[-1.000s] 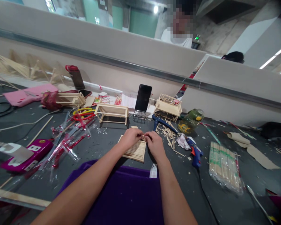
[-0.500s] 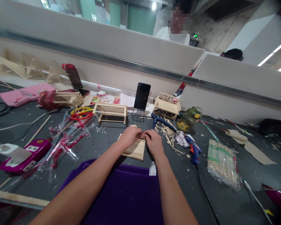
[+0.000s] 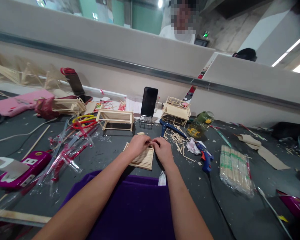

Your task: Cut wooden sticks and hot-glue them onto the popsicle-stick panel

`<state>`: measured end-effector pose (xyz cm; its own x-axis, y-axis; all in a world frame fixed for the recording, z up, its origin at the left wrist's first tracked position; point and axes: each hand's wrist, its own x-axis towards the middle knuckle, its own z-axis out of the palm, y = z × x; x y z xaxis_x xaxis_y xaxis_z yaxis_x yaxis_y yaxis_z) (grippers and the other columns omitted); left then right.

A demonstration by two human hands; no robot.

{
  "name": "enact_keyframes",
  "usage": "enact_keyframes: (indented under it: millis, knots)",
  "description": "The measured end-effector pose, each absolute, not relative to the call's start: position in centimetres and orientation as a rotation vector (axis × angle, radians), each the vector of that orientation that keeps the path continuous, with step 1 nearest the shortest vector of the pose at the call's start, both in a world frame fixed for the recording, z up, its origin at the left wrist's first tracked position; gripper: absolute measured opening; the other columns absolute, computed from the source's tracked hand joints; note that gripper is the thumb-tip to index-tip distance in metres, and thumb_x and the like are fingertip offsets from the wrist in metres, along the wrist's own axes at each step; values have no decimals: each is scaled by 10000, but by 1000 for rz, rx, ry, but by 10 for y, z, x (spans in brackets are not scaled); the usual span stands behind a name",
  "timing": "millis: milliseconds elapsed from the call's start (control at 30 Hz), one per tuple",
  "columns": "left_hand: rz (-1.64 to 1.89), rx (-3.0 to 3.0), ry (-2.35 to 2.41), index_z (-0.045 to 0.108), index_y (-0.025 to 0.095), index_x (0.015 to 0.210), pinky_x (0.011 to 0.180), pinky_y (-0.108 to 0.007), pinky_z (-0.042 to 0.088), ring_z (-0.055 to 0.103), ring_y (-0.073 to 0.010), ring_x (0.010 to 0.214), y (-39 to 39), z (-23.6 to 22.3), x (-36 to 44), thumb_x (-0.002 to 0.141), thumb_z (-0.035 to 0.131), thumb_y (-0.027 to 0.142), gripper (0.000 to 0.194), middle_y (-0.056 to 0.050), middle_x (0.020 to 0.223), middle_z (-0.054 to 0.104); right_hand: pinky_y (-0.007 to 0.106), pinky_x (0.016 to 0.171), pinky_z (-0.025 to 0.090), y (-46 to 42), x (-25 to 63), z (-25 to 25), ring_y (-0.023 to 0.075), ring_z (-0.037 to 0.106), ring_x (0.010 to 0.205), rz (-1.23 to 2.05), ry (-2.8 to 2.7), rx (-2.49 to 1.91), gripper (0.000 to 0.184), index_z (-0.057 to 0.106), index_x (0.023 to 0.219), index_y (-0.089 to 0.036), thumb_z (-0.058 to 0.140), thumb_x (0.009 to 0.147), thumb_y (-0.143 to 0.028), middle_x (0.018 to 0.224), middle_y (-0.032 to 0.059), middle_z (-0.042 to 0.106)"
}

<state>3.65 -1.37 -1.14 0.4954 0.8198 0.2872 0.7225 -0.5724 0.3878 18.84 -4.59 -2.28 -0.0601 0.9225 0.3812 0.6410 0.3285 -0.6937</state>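
View shifted right; hands [image 3: 140,146] pinched, load unclear, at slatted panel [image 3: 145,159]; wrapper [image 3: 248,191] holds sticks [image 3: 233,166].

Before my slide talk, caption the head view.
Left hand and right hand at a slatted panel, glue gun at right.

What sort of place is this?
Likely a craft or model-making workspace: a blue-and-red glue gun, a clear-wrapped bundle of pale wooden sticks, and a pale rectangular slatted wooden panel.
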Motion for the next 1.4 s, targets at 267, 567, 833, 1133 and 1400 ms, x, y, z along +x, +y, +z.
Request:
enact_keyframes:
  millis: [267,567,833,1133,1400]
  knots:
    - [623,2536,1368,720,219,795,553,-243,310,613,-179,672,-9,-15,36,816,586,319,169,-47,708,706,262,692,403,-46,187,-22,164,556,732,416,-1790,-1415,170,644,760,-207,488,809,-159,747,18,602]
    - [677,2487,1307,705,216,803,546,-229,298,580,-146,619,-12,-13,34,834,564,339,190,-25,694,694,259,673,395,-43,189,-24,163,556,712,456,-1744,-1473,175,663,764,-202,499,801,-155,727,19,609]
    - [651,2512,1361,716,225,824,558,-234,309,605,-160,658,-10,-16,36,831,572,333,180,-31,720,711,255,648,387,-42,190,-24,158,547,674,464,-1719,-1495,175,674,727,-212,516,785,-164,696,11,614]
    - [583,2565,1394,730,232,844,579,-240,335,623,-178,678,-11,-12,35,831,563,261,170,-43,740,725,250,644,406,-38,191,-28,150,573,668,548,-1672,-1464,160,694,736,-200,543,776,-164,698,7,639]
    - [679,2379,1221,732,201,837,586,-212,363,609,-143,663,-10,-7,31,829,563,273,184,-24,732,719,241,640,408,-39,191,-26,141,566,656,602,-1658,-1412,176,708,751,-194,545,773,-132,672,-1,617]
